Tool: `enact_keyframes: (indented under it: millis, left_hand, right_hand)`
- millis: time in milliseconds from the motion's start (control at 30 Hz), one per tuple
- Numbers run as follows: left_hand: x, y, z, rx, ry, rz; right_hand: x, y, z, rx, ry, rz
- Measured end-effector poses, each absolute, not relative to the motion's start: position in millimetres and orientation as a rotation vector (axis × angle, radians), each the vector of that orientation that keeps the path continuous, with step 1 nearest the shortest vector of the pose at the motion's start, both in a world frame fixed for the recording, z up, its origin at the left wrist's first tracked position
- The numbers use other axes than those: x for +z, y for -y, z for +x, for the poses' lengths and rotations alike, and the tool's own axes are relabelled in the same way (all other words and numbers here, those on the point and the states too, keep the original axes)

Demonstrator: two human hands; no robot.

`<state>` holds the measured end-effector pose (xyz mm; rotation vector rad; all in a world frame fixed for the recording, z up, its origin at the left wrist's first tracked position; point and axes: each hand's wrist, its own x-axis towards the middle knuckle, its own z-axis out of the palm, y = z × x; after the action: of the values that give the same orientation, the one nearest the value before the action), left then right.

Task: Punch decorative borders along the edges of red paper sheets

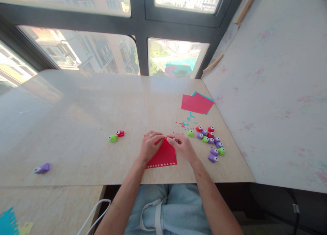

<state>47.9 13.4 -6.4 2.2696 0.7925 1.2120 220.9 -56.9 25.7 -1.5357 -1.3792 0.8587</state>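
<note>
Over the red rectangular paper sheet (166, 155) on the pale veined tabletop (84, 153), the person is bent to close work with both hands. The sheet lies flat, directly in front of the person, with a row of small punched holes along its near edge. The left hand (152, 145), wearing a ring, lies over the sheet's left part, its fingers close together and reaching to the far edge. The right hand (183, 145) comes in over the sheet's far right corner, thumb and forefinger drawn nearly together. Both sets of fingertips meet at a tiny red piece (165, 137); I cannot tell which hand grips it.

To the right of the sheet sits a loose cluster of small glossy plastic blocks (211, 140) in purple, green and red, each bearing a white-and-black eye. Beyond the sheet, to its right, are scattered blue and red paper bits (188, 120), and farther off, a stack of red and blue paper (196, 103). To the sheet's left, a green eyed block (112, 138) and a red eyed block (120, 133) sit side by side; well apart, farther left, lies a purple eyed block (43, 168).
</note>
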Motion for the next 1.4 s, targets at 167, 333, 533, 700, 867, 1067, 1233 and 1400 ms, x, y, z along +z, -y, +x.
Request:
enact_keyframes:
  millis: [167,333,533,700,867,1067,1233,1400]
  left_hand:
    - [-6,-13,48,1.229,-0.808,2.291]
    - [-6,-13,48,1.24,-0.807,2.311]
    - [-7,-12,48,1.209,-0.836,2.32]
    - [-6,-12,49,1.194,-0.841,2.345]
    - [-5,-11,49,1.179,-0.846,2.365]
    - [-3,-10,49,1.189,-0.855,2.356]
    - [-2,-7,49,1.23,-0.86,2.32]
    - [0,-6,49,1.205,-0.831,2.315]
  right_hand:
    - [27,51,220,0.862,1.41,-1.532]
    - [23,46,218,0.91,1.338,-1.538]
    - [21,45,218,0.914,1.317,-1.548]
    - [23,46,217,0.898,1.328,-1.552]
    - [21,44,216,0.883,1.326,-1.576]
    - [18,43,216,0.948,1.247,-1.594]
    - [19,43,214,1.06,1.144,-1.555]
    - [19,42,213,1.083,1.114,-1.539]
